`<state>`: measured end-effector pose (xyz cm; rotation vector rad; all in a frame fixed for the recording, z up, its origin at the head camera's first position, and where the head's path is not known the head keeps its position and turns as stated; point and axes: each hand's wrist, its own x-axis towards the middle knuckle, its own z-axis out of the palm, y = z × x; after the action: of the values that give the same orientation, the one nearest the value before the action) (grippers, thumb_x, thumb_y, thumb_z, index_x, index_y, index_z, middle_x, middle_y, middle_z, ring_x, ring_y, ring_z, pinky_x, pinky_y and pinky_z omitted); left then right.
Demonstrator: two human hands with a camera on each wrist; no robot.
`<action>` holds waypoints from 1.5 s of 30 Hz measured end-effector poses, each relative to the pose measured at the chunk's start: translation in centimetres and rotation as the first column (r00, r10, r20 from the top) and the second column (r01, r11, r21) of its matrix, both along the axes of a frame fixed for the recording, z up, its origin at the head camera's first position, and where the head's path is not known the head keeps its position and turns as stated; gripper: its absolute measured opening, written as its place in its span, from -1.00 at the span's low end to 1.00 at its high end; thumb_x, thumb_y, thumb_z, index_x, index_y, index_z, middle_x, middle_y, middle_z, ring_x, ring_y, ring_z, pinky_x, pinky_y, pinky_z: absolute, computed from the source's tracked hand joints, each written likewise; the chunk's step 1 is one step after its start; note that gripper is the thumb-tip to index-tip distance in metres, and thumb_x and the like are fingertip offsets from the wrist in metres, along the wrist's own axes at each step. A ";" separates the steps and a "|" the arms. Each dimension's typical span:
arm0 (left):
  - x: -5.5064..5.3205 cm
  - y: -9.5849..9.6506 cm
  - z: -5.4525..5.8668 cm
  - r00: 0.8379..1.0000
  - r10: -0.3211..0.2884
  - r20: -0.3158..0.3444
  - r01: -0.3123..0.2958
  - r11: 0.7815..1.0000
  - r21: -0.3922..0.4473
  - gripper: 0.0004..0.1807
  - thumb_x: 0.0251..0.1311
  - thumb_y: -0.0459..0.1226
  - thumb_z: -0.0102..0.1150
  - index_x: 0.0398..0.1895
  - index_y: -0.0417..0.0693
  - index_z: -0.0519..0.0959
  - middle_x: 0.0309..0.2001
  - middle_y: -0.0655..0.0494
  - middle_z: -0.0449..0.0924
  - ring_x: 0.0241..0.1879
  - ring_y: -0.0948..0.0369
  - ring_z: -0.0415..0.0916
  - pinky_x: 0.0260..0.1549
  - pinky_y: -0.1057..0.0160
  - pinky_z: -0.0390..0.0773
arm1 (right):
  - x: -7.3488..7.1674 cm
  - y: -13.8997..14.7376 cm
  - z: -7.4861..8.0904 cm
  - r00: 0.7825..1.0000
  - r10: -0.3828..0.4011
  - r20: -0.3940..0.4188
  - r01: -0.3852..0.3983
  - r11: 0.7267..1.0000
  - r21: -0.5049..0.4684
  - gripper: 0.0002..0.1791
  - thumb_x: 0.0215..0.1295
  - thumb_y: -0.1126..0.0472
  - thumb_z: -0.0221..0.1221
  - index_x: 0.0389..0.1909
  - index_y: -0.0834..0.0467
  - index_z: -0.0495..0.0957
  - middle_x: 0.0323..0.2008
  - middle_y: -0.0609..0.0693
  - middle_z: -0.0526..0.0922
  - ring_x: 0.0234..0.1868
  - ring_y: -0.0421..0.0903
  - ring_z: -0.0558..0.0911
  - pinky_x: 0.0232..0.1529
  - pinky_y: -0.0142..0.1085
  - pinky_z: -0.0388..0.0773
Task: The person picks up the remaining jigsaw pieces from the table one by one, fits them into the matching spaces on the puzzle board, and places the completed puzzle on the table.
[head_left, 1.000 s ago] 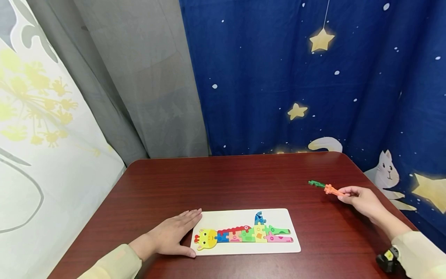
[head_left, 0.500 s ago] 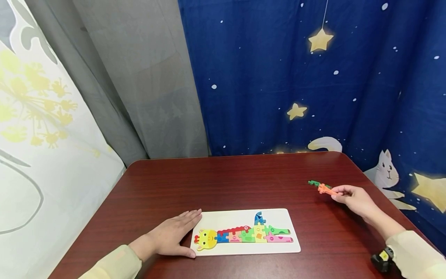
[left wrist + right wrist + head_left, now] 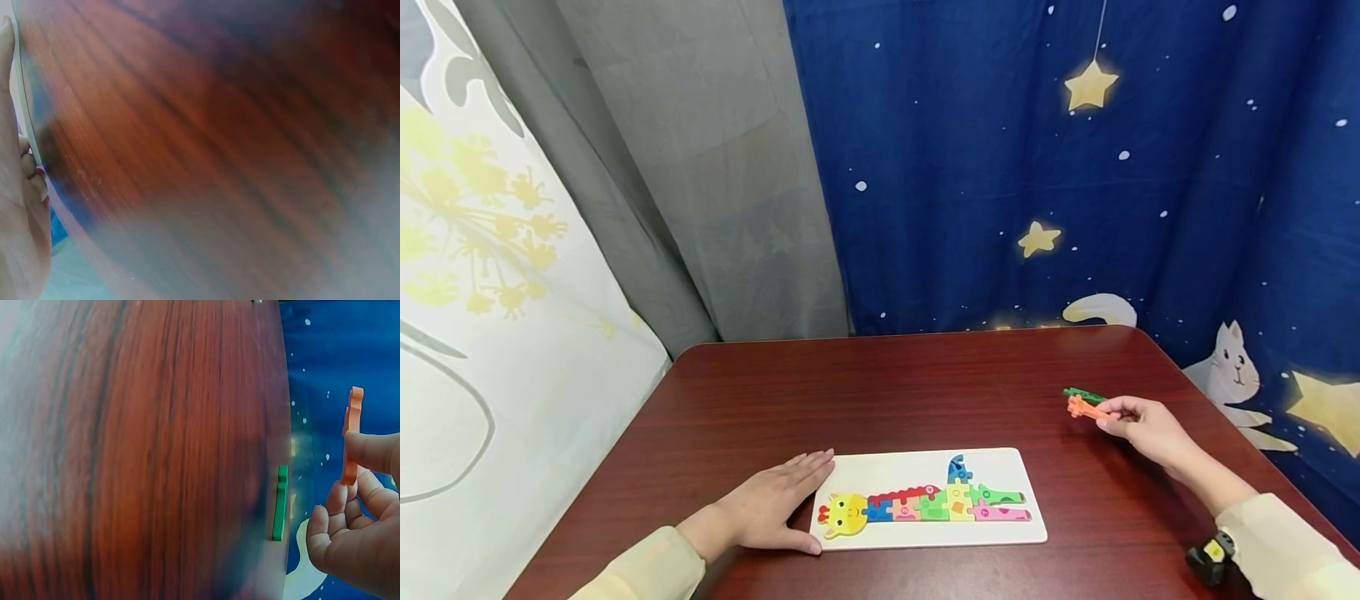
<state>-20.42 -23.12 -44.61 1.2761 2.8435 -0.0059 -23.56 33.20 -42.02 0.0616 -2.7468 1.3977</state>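
An orange puzzle piece [image 3: 1081,407] is pinched between thumb and fingers of my right hand [image 3: 1142,427], held above the table's right side. In the right wrist view the orange piece [image 3: 353,425] stands on edge in the pinch. A green puzzle piece [image 3: 1084,394] lies on the table just behind it. My left hand [image 3: 772,504] lies flat with fingers extended at the left edge of a white puzzle board [image 3: 895,467]. On that board is a giraffe puzzle with a yellow head [image 3: 846,514], coloured body pieces, a blue piece [image 3: 957,469] and a pink leg [image 3: 1002,513].
The dark red wooden table [image 3: 880,392] spreads around the board. Behind it hang a blue star-patterned curtain [image 3: 955,167] and a grey curtain [image 3: 737,208]. A black device [image 3: 1210,560] is strapped at the right wrist.
My right hand has moved left with the orange piece, which now overlaps the front of the green piece in the head view. The left hand and board have stayed put.
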 end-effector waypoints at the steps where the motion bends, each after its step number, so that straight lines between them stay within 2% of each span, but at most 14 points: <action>1: 0.0 0.0 0.0 1.000 -0.001 -0.001 0.001 1.000 -0.001 0.15 0.07 0.51 -0.19 0.53 -0.12 0.05 0.52 0.03 -0.01 0.45 0.11 0.02 0.31 0.05 0.22 | 0.0 -0.2 0.0 1.000 0.001 0.002 -0.001 1.000 0.000 -0.67 0.25 0.27 0.28 -0.06 0.42 0.55 -0.37 0.01 0.55 -0.39 -0.18 0.45 -0.42 -0.40 0.40; 21: -0.2 -0.1 -0.2 1.000 -0.011 -0.015 0.011 1.000 0.010 0.15 0.07 0.50 -0.18 0.52 -0.12 0.07 0.51 0.04 0.00 0.45 0.11 0.02 0.31 0.05 0.23 | 0.1 -3.6 0.6 0.997 0.078 0.025 -0.078 0.997 0.003 -0.70 0.24 0.26 0.29 -0.06 0.33 0.57 -0.33 0.06 0.54 -0.31 -0.02 0.43 -0.36 -0.34 0.40; 31: -0.2 0.0 0.0 1.000 -0.004 -0.003 0.004 1.000 0.004 0.16 0.06 0.51 -0.18 0.52 -0.12 0.06 0.52 0.03 -0.01 0.46 0.11 0.01 0.32 0.05 0.21 | 0.1 -5.2 0.5 0.991 0.133 -0.013 -0.133 0.991 -0.018 -0.75 0.21 0.32 0.30 -0.12 0.34 0.59 -0.38 0.03 0.52 -0.35 -0.06 0.43 -0.40 -0.37 0.41; 45: -0.1 0.0 0.0 1.000 0.007 0.008 -0.007 1.000 0.005 0.16 0.06 0.51 -0.18 0.53 -0.11 0.06 0.52 0.05 -0.02 0.46 0.11 0.00 0.32 0.05 0.21 | 0.5 -7.7 0.1 0.980 0.199 0.003 -0.198 0.978 -0.071 -0.80 0.22 0.31 0.30 -0.16 0.30 0.60 -0.39 0.03 0.53 -0.35 -0.04 0.43 -0.40 -0.37 0.43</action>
<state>-20.51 -23.14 -44.65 1.2646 2.8426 0.0073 -23.08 25.53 -41.94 0.3354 -2.7613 1.5425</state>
